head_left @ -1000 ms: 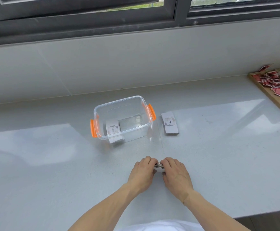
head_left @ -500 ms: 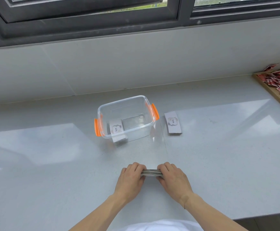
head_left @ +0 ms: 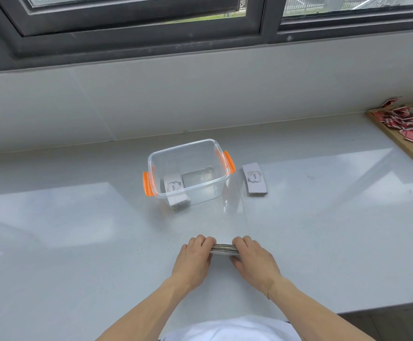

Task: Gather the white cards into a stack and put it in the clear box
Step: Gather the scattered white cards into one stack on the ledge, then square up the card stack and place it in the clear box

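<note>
Head view, both hands' grip squeezing card stack [head_left: 224, 249], clear box [head_left: 188, 172] beyond, open counter between

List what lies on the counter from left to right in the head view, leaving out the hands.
Clear box with orange latches, a white card stack inside → stack of white cards beside the box → wooden tray of red cards.

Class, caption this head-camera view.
Both hands squaring a card stack before the clear box.

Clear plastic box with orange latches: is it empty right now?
No. The clear plastic box already holds a white card stack at its left end.
</note>
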`<state>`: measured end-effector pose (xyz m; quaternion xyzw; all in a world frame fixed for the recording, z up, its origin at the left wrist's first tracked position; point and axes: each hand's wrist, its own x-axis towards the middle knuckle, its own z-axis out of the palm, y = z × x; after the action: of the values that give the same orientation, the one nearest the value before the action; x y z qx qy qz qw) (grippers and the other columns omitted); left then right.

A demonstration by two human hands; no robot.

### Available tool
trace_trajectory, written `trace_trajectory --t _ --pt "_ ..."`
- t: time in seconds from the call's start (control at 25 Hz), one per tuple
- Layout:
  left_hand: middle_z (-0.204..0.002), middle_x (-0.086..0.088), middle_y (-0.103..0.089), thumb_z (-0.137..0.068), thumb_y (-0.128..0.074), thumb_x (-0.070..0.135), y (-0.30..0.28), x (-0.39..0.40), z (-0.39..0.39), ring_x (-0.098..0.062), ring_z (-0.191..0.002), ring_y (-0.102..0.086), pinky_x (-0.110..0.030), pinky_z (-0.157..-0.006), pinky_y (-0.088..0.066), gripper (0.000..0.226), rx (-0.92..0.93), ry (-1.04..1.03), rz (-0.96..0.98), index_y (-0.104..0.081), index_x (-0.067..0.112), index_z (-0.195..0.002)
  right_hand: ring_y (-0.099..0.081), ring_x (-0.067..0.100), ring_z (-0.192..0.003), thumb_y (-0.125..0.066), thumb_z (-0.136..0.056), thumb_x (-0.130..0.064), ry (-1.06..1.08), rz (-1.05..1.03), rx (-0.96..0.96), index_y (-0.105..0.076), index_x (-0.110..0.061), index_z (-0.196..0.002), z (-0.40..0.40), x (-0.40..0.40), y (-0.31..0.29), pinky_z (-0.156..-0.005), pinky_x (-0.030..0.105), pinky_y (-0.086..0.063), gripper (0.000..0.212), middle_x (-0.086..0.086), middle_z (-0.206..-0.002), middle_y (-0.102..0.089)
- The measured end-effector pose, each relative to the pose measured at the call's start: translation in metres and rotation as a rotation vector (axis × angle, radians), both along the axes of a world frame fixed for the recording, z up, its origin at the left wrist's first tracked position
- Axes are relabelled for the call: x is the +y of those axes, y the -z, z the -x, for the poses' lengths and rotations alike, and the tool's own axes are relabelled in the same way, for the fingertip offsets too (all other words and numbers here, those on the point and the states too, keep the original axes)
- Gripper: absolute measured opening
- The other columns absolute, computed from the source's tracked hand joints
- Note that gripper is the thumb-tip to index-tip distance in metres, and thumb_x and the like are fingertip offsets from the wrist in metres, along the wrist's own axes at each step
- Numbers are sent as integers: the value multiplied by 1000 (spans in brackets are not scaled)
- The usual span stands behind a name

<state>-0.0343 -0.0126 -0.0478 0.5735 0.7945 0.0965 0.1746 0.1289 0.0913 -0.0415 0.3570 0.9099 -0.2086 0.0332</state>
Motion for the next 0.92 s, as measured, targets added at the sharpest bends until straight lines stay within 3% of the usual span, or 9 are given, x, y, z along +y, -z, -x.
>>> trace_trajectory --t 0.24,0.56,0.68,0.84,0.92 --pt "-115 0 -51 -94 -43 16 -4 4 6 -25 -105 -49 -35 -82 -38 26 -3 29 57 -42 25 -119 -48 27 -105 -54 -85 -40 -75 -160 -3 -48 -25 -122 4 3 -11 -85 38 -41 40 -3 -116 -54" --pt "-114 -6 -54 -92 -43 16 -24 6 21 -30 -107 -50 -40 -83 -39 26 -30 150 149 -43 19 -117 -52 21 -99 -53 -90 -35 -32 -66 5 -51 -29 -114 14 -7 -32 -78 35 -39 24 -5 -102 -58" --pt "-110 -2 -59 -86 -49 18 -33 11 31 -25 -102 -54 -40 -83 -46 30 -279 48 113 -44 25 -115 -55 16 -93 -56 -87 -38 117 113 21 -50 -34 -109 11 -6 -40 -71 33 -40 23 -8 -99 -60" --pt "-100 2 -59 -81 -64 17 -42 26 28 -11 -77 -60 -24 -66 -49 43 -876 -284 71 -49 33 -118 -60 8 -73 -63 -83 -37 338 490 177 -56 -36 -93 -5 10 -46 -63 27 -46 13 -10 -89 -66" --pt "-98 3 -61 -82 -69 19 -43 36 19 -10 -77 -62 -28 -71 -49 39 -1012 -371 58 -54 31 -116 -61 11 -75 -66 -83 -35 421 597 271 -59 -32 -92 -15 21 -46 -65 28 -48 12 -4 -89 -68"
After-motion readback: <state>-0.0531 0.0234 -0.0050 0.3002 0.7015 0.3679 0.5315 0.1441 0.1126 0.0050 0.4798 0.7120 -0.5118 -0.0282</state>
